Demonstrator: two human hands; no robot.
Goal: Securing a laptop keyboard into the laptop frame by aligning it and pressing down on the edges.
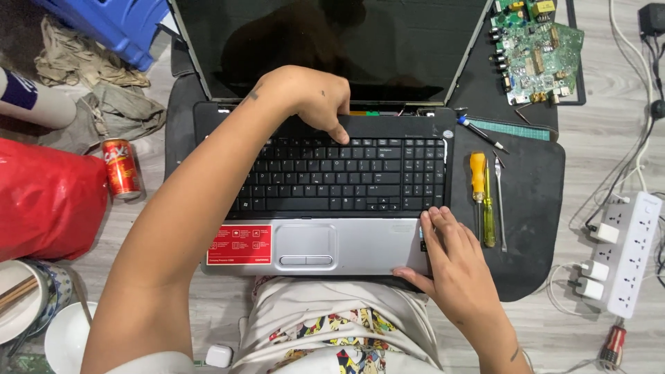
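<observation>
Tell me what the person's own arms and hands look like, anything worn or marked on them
Both forearms are bare, with no gloves, rings or watch visible. The left hand has a small dark mark near the wrist and a tiny dot on its back. The right hand is unmarked, though a small dark mark sits on that forearm near the frame's bottom edge. A white short sleeve shows at the left upper arm.

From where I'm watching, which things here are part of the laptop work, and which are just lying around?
In the job:
- laptop, left hand at the keyboard's top edge, right hand on its front right corner
- yellow screwdriver, tweezers, pen on the black mat

Lying about:
- red can
- circuit board
- power strip
- bowls
- red bag
</observation>
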